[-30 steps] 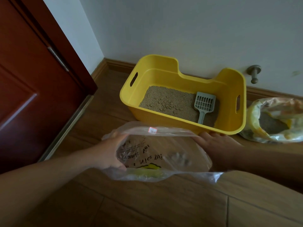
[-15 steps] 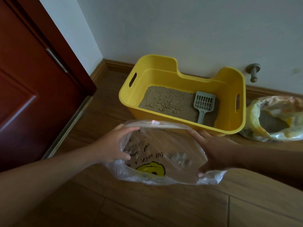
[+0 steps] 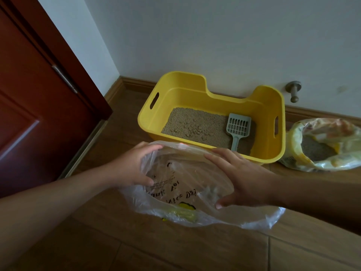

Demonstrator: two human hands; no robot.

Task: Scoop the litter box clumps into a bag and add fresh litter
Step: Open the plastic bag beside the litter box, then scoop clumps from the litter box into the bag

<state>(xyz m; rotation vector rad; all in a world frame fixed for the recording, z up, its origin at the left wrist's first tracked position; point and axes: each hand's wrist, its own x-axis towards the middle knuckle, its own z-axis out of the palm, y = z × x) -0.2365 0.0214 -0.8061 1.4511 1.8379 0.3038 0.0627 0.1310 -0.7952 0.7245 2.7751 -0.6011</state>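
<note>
A yellow litter box (image 3: pixel 195 89) stands against the wall, holding beige litter (image 3: pixel 197 126) with clumps near its middle. A grey slotted scoop (image 3: pixel 237 129) lies in its right half, handle toward me. In front of the box a clear plastic bag (image 3: pixel 187 192) with black print and a yellow smiley sits on the floor, mouth spread wide. My left hand (image 3: pixel 130 169) grips the bag's left rim. My right hand (image 3: pixel 240 178) holds the right rim, thumb at the near edge. A few grey clumps show inside the bag.
An opened yellow and white litter bag (image 3: pixel 328 141) with grey litter lies right of the box. A dark red door (image 3: pixel 35 106) fills the left. A metal door stop (image 3: pixel 293 90) juts from the wall. The floor is wooden planks.
Both hands have worked the bag's mouth wider and rounder. My right hand shifted left along the rim, and the bag now sits more open below the box's front edge.
</note>
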